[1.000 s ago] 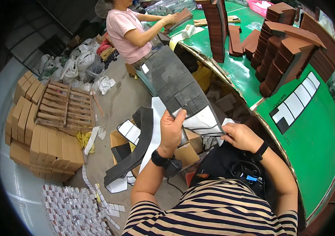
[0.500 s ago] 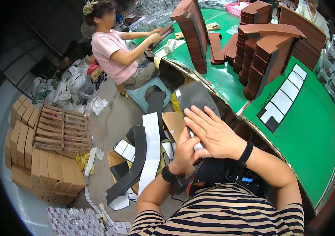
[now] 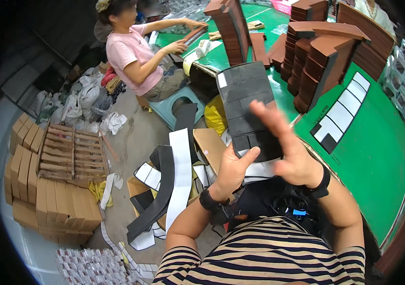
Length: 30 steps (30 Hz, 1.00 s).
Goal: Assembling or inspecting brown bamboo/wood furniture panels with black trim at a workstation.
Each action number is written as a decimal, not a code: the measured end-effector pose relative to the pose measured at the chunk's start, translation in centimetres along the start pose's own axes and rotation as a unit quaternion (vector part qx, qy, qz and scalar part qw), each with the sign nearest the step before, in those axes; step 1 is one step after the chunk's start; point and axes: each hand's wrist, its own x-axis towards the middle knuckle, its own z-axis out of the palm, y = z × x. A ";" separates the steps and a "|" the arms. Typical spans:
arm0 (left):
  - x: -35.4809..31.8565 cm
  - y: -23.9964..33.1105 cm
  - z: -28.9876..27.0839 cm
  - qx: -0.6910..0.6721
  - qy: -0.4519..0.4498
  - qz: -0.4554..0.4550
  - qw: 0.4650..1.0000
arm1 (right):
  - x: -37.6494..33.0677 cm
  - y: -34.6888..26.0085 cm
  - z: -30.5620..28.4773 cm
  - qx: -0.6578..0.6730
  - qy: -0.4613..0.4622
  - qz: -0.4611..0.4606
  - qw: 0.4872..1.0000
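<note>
A person in a striped shirt holds up a dark grey foam sheet (image 3: 247,107), scored into rectangular pads, above their lap at the near edge of the green desk (image 3: 378,171). The left hand (image 3: 233,171) grips the sheet's lower edge, thumb pressed on the front and fingers hidden behind it. The right hand (image 3: 290,152) is spread flat, fingers extended and blurred, lying against the sheet's right lower corner without pinching anything.

The sheet is carried by one hand at its bottom edge only, so it could bend or fold over at the score lines. A pad worked loose by the open palm could drop into the clutter below, among the black foam strips (image 3: 157,199) and the white backing paper (image 3: 179,175) hanging over cardboard boxes (image 3: 212,145) on the floor to the left. Peeled pads might also stick to one another or to the fingers, if the backing is adhesive; that cannot be told from here.

To the right, a strip of white and dark pads (image 3: 340,114) lies on the desk. Beyond it, tall stacks of brown boxes (image 3: 326,57) lean near the sheet's top edge, and a swing of the sheet could nudge them. At the far left a co-worker in a pink shirt (image 3: 129,54) sits working at the desk's far end.
</note>
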 end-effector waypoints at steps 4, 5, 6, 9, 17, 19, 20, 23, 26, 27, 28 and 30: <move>1.4 -1.9 1.3 0.043 -0.026 -0.040 0.998 | -1.6 -0.8 -3.2 -0.468 -0.148 0.040 0.870; 1.6 -2.0 2.2 0.086 -0.041 -0.049 0.994 | -2.1 -2.0 -4.3 -0.479 -0.115 0.023 0.870; 1.7 -1.9 2.9 0.127 -0.067 -0.059 0.988 | -2.8 -3.2 -5.3 -0.497 -0.075 0.008 0.864; 1.1 -1.3 5.0 0.322 -0.178 0.039 0.929 | -4.8 -6.1 -6.8 -0.520 -0.051 -0.009 0.853; 5.2 -5.9 11.7 0.337 -0.453 0.022 0.825 | -19.6 -15.2 -17.2 -0.726 0.267 0.120 0.622; 6.6 -8.1 13.0 0.323 -0.486 -0.029 0.811 | -25.3 -18.2 -20.5 -0.719 0.364 0.208 0.554; 7.3 -8.9 13.8 0.319 -0.491 -0.027 0.810 | -27.9 -19.8 -22.2 -0.704 0.415 0.264 0.512; 9.1 -9.8 16.1 0.284 -0.509 -0.105 0.806 | -32.4 -23.5 -26.9 -0.730 0.479 0.315 0.373; 12.0 -10.8 18.0 0.267 -0.511 -0.142 0.804 | -34.0 -25.3 -32.4 -0.730 0.509 0.376 0.260; 12.9 -10.8 18.9 0.264 -0.514 -0.162 0.800 | -34.1 -25.3 -33.4 -0.730 0.509 0.395 0.226; 13.7 -11.3 20.0 0.268 -0.503 -0.162 0.805 | -34.0 -25.3 -35.2 -0.722 0.501 0.433 0.199; 15.1 -13.6 21.9 0.220 -0.509 -0.192 0.810 | -36.6 -25.3 -39.0 -0.727 0.468 0.468 0.182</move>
